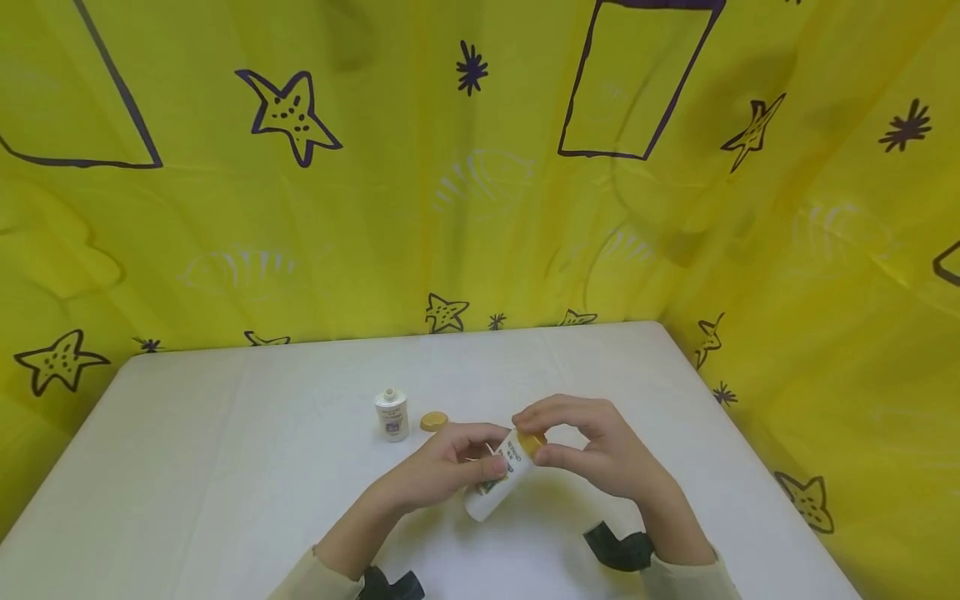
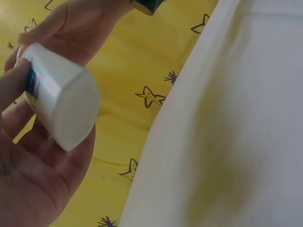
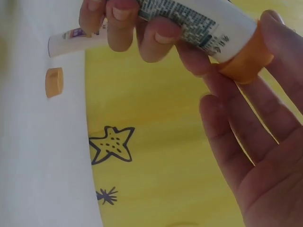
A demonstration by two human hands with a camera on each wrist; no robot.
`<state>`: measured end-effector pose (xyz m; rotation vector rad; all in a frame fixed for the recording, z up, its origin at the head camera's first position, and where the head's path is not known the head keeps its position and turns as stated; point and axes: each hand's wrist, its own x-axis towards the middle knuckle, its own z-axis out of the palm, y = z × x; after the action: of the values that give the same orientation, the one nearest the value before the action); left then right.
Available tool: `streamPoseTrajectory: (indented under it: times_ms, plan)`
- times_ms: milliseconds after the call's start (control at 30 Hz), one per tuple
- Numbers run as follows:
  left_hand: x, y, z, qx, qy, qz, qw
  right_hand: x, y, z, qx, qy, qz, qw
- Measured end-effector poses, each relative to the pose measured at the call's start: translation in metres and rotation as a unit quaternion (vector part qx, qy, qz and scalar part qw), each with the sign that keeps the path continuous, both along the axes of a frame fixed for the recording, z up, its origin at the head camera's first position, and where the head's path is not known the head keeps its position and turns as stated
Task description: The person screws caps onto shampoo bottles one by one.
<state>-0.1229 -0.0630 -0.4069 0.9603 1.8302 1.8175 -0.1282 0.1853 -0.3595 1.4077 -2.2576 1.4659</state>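
My left hand grips a white bottle round its body, tilted above the table with its base toward me. The bottle's flat base faces the camera in the left wrist view. On its upper end sits an orange-yellow cap, pinched between the thumb and fingers of my right hand. Small printed text covers the bottle side seen in the right wrist view. Beyond the left hand, a second white bottle stands upright and uncapped, its narrow neck bare. Beside it lies a loose orange-yellow cap.
A white-covered table lies under both hands. Yellow curtain with dark starfish drawings hangs behind the table and along its right side. Dark bands with short protruding pieces sit on both wrists.
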Motion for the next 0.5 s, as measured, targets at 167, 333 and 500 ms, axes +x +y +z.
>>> streamPoseTrajectory:
  times_ms: [167,333,500]
  plan:
    - [0.005,0.005,0.003,-0.039,0.05,0.076,0.9951,-0.001,-0.005,-0.002,-0.03,0.041,0.001,0.9987]
    - [0.01,0.008,0.004,-0.087,0.122,0.169,0.9742,-0.001,-0.01,-0.005,-0.015,0.063,-0.033,0.9973]
    - [0.014,0.012,0.006,-0.094,0.203,0.213,0.9511,0.0,-0.011,-0.006,-0.005,0.068,-0.06,0.9959]
